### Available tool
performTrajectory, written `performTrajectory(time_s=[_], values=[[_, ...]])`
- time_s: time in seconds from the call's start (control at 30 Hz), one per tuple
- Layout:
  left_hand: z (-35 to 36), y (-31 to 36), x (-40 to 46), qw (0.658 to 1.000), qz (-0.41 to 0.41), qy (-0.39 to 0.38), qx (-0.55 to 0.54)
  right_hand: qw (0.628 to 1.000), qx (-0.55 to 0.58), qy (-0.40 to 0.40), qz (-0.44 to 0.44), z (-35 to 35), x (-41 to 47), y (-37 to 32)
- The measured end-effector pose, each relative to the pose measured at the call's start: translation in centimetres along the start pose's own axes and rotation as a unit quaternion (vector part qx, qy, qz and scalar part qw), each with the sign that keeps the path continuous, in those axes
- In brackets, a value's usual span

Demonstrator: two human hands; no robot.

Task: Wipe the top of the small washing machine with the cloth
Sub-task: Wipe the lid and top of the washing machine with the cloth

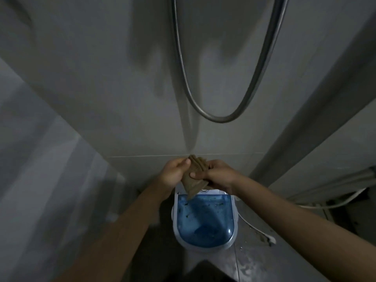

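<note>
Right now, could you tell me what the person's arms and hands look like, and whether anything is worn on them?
Both forearms are bare up to the frame edge, with no sleeves in view. The left hand and right hand wear no gloves, and no ring, watch or bracelet shows in this dim light.

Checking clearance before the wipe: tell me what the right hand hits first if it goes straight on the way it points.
The right hand points left, pinching the cloth; just past it is the left hand, also gripping it. Depth is unclear.
</note>
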State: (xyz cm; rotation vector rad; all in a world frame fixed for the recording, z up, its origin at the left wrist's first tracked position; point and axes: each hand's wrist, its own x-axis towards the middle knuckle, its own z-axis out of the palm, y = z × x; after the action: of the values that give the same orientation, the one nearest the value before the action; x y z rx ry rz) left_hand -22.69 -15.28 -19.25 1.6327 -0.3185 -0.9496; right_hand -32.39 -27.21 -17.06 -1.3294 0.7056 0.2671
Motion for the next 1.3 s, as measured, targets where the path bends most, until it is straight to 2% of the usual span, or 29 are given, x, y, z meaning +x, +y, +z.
performTrajectory(time_s=[0.13, 0.27, 0.4, 0.6, 0.87, 0.93, 1.13, 1.23, 1.3], values=[[-0.7, -5.2, 3.6, 0.997, 0.039, 0.017, 0.066, 1.000, -0.027, 0.011, -0.008, -0.5, 4.2, 3.7], [-1.1, -11.9, 8.1, 0.990, 0.081, 0.076, 0.088, 0.996, -0.080, 0.032, -0.036, -1.3, 9.8, 8.6], [-2.5, -17.1, 10.2, 0.984, 0.096, 0.098, 0.117, 0.976, -0.184, 0.073, -0.089, -2.5, 13.5, 10.8], [-5.4, -26.5, 11.3, 0.951, 0.142, 0.059, 0.268, 0.904, -0.350, 0.139, -0.203, -2.4, 19.3, 15.2], [-6.8, -29.7, 5.2, 0.924, 0.107, -0.023, 0.366, 0.799, -0.479, 0.185, -0.312, 0.7, 18.3, 16.8], [-7.1, -30.6, 3.8, 0.910, 0.089, -0.045, 0.401, 0.778, -0.506, 0.196, -0.317, 1.4, 17.9, 17.4], [-7.8, -33.9, 2.5, 0.834, 0.052, -0.083, 0.542, 0.714, -0.597, 0.239, -0.279, 2.9, 19.5, 19.0], [-7.4, -35.3, 2.9, 0.819, 0.087, -0.104, 0.558, 0.692, -0.627, 0.276, -0.225, 3.6, 20.7, 20.1], [-7.3, -36.2, 3.6, 0.825, 0.119, -0.104, 0.543, 0.683, -0.635, 0.290, -0.215, 4.4, 21.5, 20.4]])
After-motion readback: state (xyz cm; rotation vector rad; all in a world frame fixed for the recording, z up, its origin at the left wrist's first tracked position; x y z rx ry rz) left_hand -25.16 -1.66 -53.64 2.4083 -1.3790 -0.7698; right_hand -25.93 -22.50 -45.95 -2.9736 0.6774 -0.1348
